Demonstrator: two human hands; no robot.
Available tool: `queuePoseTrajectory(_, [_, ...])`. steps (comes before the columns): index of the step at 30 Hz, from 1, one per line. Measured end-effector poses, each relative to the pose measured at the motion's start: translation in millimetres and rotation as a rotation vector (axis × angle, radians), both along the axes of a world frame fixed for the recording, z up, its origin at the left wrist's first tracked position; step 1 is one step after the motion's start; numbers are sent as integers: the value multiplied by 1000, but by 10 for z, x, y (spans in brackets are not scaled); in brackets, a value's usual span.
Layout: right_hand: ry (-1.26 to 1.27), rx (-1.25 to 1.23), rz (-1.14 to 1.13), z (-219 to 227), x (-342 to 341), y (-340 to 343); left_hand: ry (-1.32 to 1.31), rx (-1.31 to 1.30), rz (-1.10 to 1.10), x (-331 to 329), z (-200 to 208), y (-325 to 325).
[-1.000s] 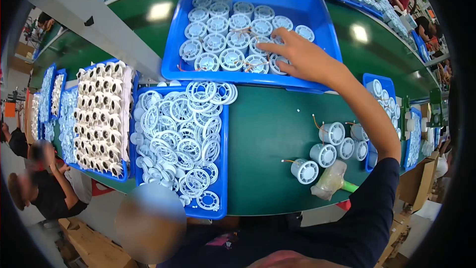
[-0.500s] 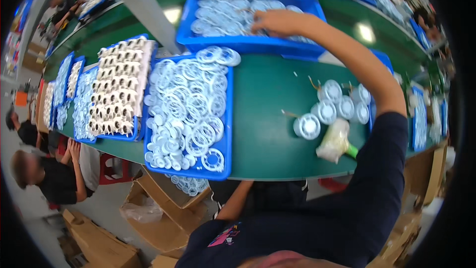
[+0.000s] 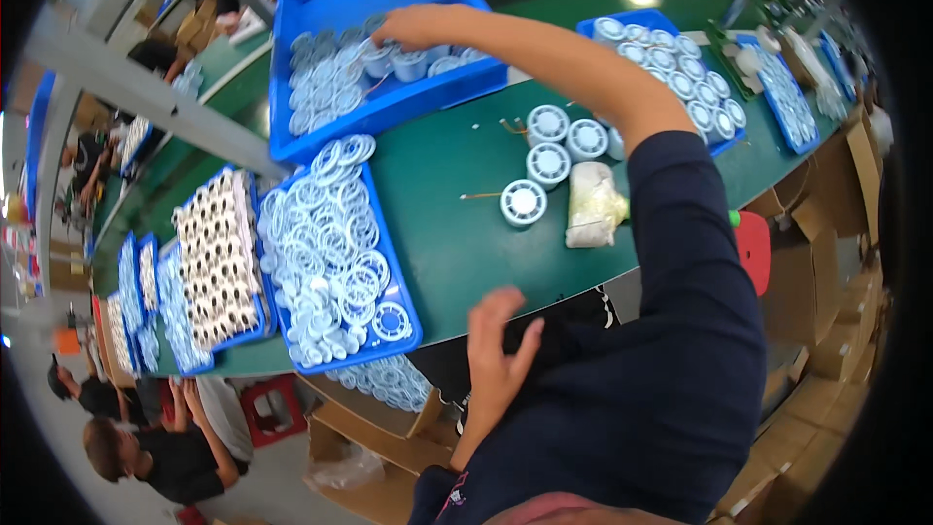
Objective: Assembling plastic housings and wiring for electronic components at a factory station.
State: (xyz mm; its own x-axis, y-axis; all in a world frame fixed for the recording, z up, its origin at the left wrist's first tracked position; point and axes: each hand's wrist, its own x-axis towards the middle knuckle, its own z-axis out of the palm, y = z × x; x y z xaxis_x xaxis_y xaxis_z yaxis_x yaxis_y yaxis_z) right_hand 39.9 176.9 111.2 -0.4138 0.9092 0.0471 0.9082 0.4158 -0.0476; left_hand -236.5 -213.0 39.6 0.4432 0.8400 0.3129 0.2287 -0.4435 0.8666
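Note:
My right hand (image 3: 413,27) reaches far across the green table into a large blue bin (image 3: 321,0) and rests on the white round parts (image 3: 335,73) inside; whether it grips one is hidden. My left hand (image 3: 494,350) hovers at the table's near edge with fingers spread and nothing in it. Just left of that hand lies a blue tray of white rings (image 3: 330,262). A few white round spools (image 3: 547,151) with wires stand loose on the table under my right forearm, beside a crumpled yellowish bag (image 3: 591,206).
More blue trays (image 3: 209,267) of white parts line the table's left side, and another tray of spools (image 3: 680,63) sits at the right. Cardboard boxes (image 3: 379,428) stand under the table. People sit at lower left (image 3: 155,447). A grey post (image 3: 146,97) crosses the upper left.
The view has swung and tilted. My right hand moved further left inside the big blue bin. My left hand has come up into view at the table's near edge.

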Motion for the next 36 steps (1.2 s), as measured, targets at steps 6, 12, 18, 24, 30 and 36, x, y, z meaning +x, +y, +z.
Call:
queuePoseTrajectory(6, [87,1,-69,488,-18,-376,206,115,-13,883,-189,769])
queuePoseTrajectory(12, [2,222,-52,802,163,-539,155,100,-52,1095,-281,922])
queuePoseTrajectory(18, [-24,68,61,1364,-322,-1561,2,93,171,456,-218,523])
queuePoseTrajectory(24, [14,162,231,372,-869,-2560,-44,20,506,-184,-214,157])
queuePoseTrajectory(30, [1,187,267,-373,-991,-2809,62,54,372,-127,-349,150])
queuePoseTrajectory(36, [399,147,-54,-202,-737,-3184,-42,65,357,158,-376,465])
